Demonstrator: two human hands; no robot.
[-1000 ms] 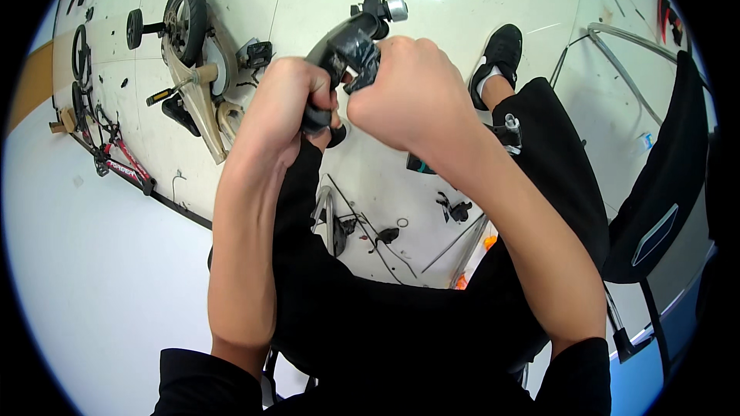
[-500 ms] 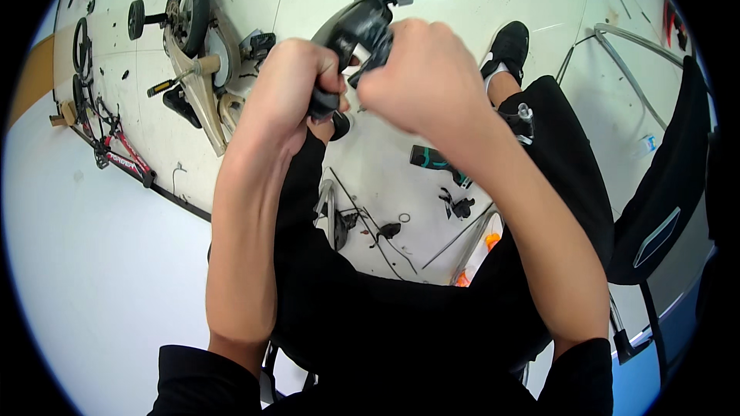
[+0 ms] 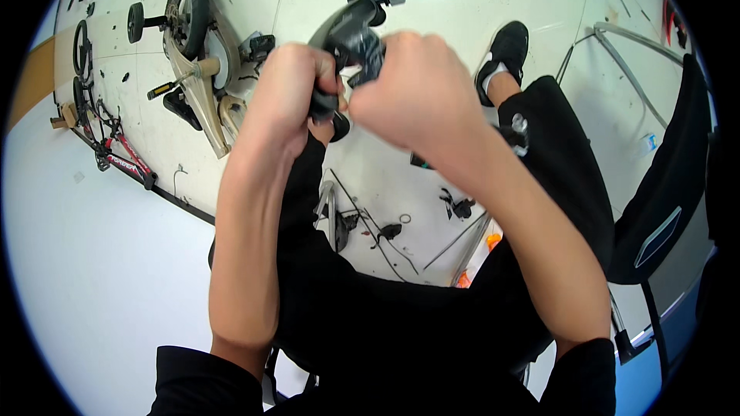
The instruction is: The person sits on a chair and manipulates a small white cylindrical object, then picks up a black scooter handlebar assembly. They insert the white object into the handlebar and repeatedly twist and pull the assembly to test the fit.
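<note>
My left hand (image 3: 287, 96) and right hand (image 3: 412, 92) have fingers clamped on the black bike part (image 3: 351, 31); a slackened grip could drop it to the floor (image 3: 462, 23).

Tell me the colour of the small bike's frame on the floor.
Tan, or beige; the bike frame shows in the head view, upper left, with a black wheel.

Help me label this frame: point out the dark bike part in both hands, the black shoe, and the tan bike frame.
dark bike part (image 3: 351, 31), head view, on its curved grey body.
black shoe (image 3: 509, 42), head view, on its upper.
tan bike frame (image 3: 202, 100), head view, on its slanted tube.
</note>
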